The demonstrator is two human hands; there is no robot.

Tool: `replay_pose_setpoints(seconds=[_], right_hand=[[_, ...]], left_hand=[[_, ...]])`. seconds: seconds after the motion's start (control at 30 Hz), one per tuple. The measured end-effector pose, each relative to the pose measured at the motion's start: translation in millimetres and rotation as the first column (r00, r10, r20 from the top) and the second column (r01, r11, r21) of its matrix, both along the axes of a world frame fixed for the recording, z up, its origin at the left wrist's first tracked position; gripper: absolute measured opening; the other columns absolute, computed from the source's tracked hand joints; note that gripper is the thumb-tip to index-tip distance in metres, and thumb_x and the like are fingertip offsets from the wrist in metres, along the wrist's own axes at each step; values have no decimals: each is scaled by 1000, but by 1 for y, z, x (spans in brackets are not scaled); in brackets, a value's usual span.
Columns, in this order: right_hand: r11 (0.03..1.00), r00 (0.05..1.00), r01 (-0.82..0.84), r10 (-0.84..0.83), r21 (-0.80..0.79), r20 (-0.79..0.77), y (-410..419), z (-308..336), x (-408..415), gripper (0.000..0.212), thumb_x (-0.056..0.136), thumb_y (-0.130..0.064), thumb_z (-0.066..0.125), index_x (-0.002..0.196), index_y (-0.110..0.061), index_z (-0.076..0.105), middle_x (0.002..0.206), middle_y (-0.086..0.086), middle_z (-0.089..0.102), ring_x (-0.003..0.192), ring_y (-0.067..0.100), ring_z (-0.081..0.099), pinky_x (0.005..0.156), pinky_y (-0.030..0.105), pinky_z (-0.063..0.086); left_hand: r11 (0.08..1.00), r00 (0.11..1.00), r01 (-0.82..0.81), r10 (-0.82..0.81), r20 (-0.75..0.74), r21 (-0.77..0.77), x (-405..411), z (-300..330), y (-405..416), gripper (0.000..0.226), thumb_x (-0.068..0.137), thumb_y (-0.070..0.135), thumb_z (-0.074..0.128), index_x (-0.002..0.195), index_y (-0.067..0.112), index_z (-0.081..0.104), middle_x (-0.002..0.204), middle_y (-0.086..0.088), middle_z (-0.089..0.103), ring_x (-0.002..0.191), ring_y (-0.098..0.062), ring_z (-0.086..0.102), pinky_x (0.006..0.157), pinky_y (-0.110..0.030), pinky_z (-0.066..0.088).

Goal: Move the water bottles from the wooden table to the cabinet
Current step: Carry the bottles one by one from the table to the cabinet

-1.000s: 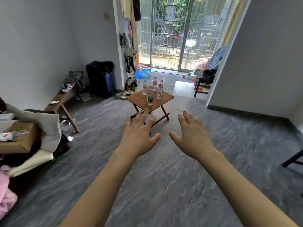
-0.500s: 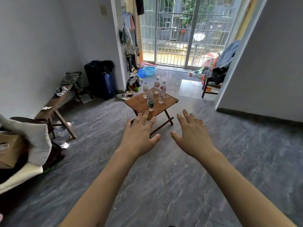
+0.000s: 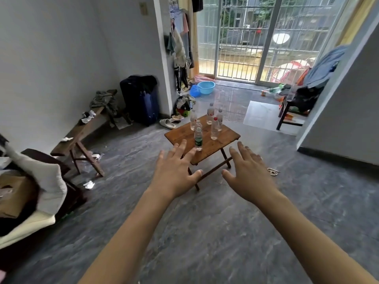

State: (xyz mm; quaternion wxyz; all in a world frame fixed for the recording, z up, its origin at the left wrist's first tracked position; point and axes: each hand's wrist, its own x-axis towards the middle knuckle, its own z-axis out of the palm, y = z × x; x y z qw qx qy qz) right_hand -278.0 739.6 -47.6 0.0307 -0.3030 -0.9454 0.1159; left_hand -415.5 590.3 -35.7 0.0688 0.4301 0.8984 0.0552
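Several clear plastic water bottles stand upright on a small folding wooden table in the middle of the room. The nearest bottle has a green label; behind it stands one with a red cap, and others are further back. My left hand and my right hand are stretched out in front of me, palms down, fingers spread, holding nothing. Both hands are short of the table. No cabinet is in view.
A wooden bench with clothes lines the left wall, beside a dark suitcase. A cluttered seat with a cardboard box is at the near left. A blue basin and a dark chair sit near the barred glass door.
The table and bottles have grown larger and closer in view as I move toward them. Both hands keep the same spread, empty pose.
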Motion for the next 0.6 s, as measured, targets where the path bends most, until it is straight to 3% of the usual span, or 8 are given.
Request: replay_pose_setpoints(seconds=[0.37, 0.6], right_hand=[[994, 993, -108, 108, -2, 48, 97, -10, -154, 75, 98, -52, 43, 158, -20, 12, 168, 8, 2, 154, 27, 4, 124, 47, 8], [996, 995, -89, 90, -18, 38, 164, -12, -249, 75, 97, -49, 45, 158, -19, 13, 168, 6, 3, 154, 25, 7, 124, 47, 12]], left_hand=[[999, 998, -50, 50, 49, -5, -137, -23, 87, 71, 99, 59, 46, 161, 33, 22, 172, 2, -4, 159, -19, -1, 127, -52, 0], [999, 995, -38, 39, 86, -15, -238, -28, 158, 71, 100, 58, 46, 161, 32, 22, 173, 2, -4, 159, -20, 0, 128, -52, 3]])
